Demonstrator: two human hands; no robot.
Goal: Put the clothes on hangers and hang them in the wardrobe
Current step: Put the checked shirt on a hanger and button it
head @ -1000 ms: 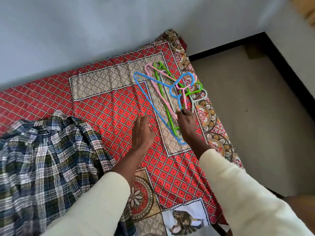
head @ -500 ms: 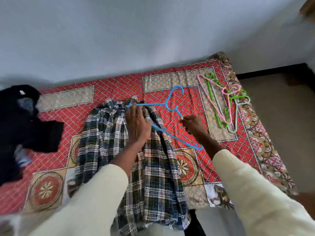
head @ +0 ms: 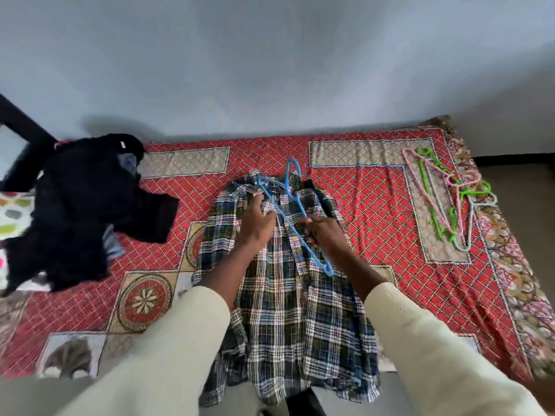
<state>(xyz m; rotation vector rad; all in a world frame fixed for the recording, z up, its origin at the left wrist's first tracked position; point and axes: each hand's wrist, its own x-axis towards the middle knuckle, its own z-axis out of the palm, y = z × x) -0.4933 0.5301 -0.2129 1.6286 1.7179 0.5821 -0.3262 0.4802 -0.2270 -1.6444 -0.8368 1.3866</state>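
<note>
A blue, green and white plaid shirt (head: 288,310) lies on the red patterned bed (head: 375,205), its collar toward the wall. A blue plastic hanger (head: 292,214) lies tilted over the shirt's collar, hook pointing to the wall. My right hand (head: 326,234) grips the hanger's lower arm. My left hand (head: 255,223) holds the shirt fabric near the collar, beside the hanger.
Pink, green and white hangers (head: 444,202) lie in a pile at the bed's right end. Black clothes (head: 81,205) are heaped at the left end. A grey wall (head: 270,70) runs behind the bed; bare floor (head: 525,190) lies to the right.
My right hand took the blue hanger out of the pile and carried it left onto the plaid shirt's collar. My left hand moved from the bed cover onto the shirt.
</note>
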